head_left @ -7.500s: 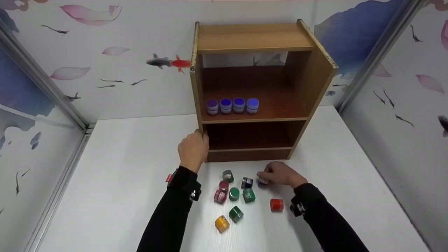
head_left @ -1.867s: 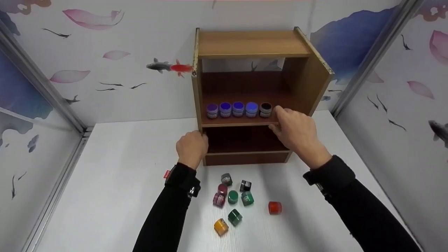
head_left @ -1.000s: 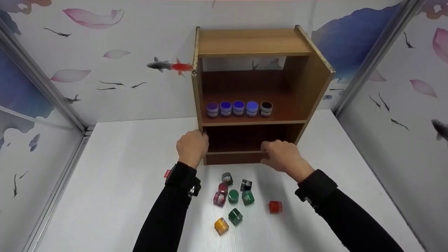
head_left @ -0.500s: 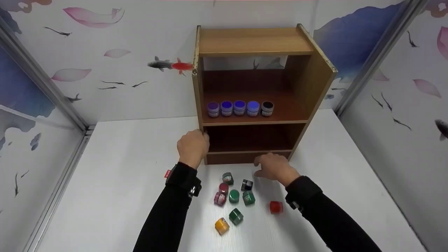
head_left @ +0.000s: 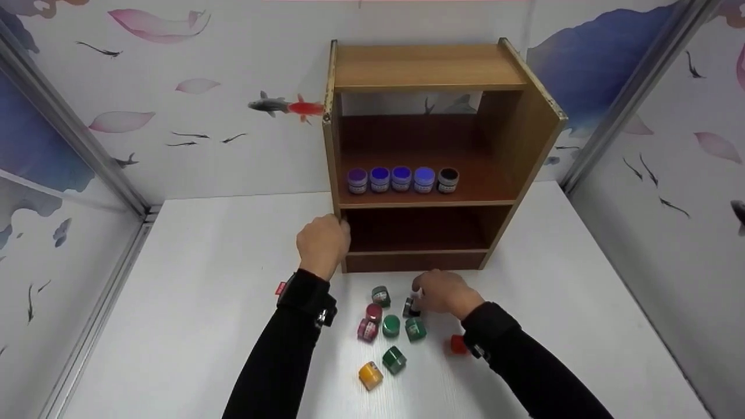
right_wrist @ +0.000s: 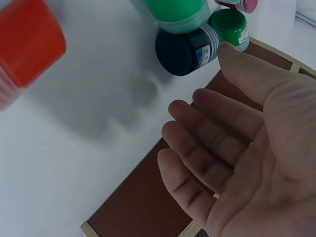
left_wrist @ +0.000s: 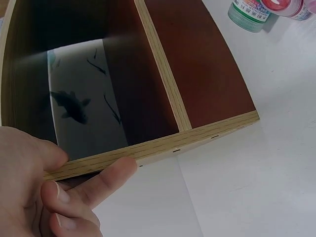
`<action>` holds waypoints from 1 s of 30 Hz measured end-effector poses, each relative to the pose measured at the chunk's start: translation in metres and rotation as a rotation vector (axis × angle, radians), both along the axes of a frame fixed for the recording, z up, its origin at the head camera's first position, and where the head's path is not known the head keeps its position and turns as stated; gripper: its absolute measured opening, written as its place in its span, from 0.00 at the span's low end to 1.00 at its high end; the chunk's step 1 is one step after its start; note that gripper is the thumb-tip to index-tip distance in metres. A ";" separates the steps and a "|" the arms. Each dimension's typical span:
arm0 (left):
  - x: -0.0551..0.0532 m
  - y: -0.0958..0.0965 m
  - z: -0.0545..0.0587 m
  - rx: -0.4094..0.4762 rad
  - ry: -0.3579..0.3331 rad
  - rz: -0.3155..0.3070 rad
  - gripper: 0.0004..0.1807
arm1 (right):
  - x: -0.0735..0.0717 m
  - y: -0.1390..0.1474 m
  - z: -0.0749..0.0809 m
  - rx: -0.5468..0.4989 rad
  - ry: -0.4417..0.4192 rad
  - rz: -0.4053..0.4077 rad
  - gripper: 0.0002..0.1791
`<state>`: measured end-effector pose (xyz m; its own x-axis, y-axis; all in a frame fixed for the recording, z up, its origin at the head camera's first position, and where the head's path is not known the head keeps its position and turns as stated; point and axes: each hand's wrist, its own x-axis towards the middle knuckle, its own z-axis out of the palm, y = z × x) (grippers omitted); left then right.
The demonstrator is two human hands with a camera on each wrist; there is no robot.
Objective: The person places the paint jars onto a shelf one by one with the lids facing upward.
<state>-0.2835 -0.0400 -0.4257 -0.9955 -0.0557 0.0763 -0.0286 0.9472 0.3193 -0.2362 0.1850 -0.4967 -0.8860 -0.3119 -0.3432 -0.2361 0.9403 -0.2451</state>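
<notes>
A small wooden shelf [head_left: 428, 203] stands at the back of the white table. My left hand [head_left: 323, 244] holds its left side panel, with thumb and index finger on either side of the edge in the left wrist view. My right hand [head_left: 445, 292] is over the table in front of the shelf, fingers apart and bent a little. Just by its fingertips lies a dark paint jar [head_left: 411, 307] on its side; in the right wrist view this dark jar [left_wrist: 247, 15] is not what the left wrist shows, where a green-grey jar appears. Nothing is in the right palm.
Several paint jars in purple, blue and black, such as the black one [head_left: 447, 180], stand in a row on the middle shelf. Loose on the table lie green, dark red, yellow [head_left: 371, 376] and red-orange [head_left: 458, 344] jars. Printed walls enclose the table.
A black jar has joined the row on the shelf. My right hand has come from it down to the dark jar on the table. My left hand keeps its place.
</notes>
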 end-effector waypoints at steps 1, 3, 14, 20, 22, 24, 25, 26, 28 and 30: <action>0.000 0.000 0.000 -0.001 0.004 -0.002 0.24 | 0.000 -0.001 -0.001 -0.009 0.000 0.001 0.19; 0.000 0.000 0.000 -0.003 0.012 -0.005 0.24 | 0.000 -0.002 -0.002 -0.029 0.006 0.008 0.19; 0.002 0.000 0.001 0.018 0.028 -0.003 0.24 | 0.001 -0.013 -0.013 -0.044 -0.003 0.071 0.15; 0.002 0.000 0.001 0.029 0.020 0.006 0.25 | 0.002 -0.016 -0.020 -0.043 -0.002 0.077 0.11; 0.002 0.000 0.000 0.029 0.019 0.007 0.26 | 0.002 -0.017 -0.021 -0.048 -0.002 0.075 0.10; 0.002 0.000 0.000 0.029 0.018 0.007 0.26 | 0.002 -0.017 -0.021 -0.051 -0.002 0.078 0.08; 0.001 0.000 0.000 0.028 0.018 0.007 0.26 | 0.001 -0.017 -0.021 -0.054 0.001 0.078 0.08; 0.001 0.000 0.000 0.027 0.018 0.007 0.26 | 0.001 -0.017 -0.021 -0.057 0.006 0.078 0.08; 0.001 0.000 0.000 0.027 0.019 0.008 0.25 | 0.000 -0.016 -0.021 -0.065 0.014 0.081 0.07; 0.001 0.000 0.000 0.025 0.018 0.008 0.25 | -0.001 -0.015 -0.021 -0.068 0.018 0.084 0.07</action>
<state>-0.2828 -0.0398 -0.4260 -0.9936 -0.0657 0.0922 -0.0302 0.9387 0.3434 -0.2369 0.1702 -0.5181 -0.8618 -0.4070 -0.3028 -0.3182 0.8986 -0.3022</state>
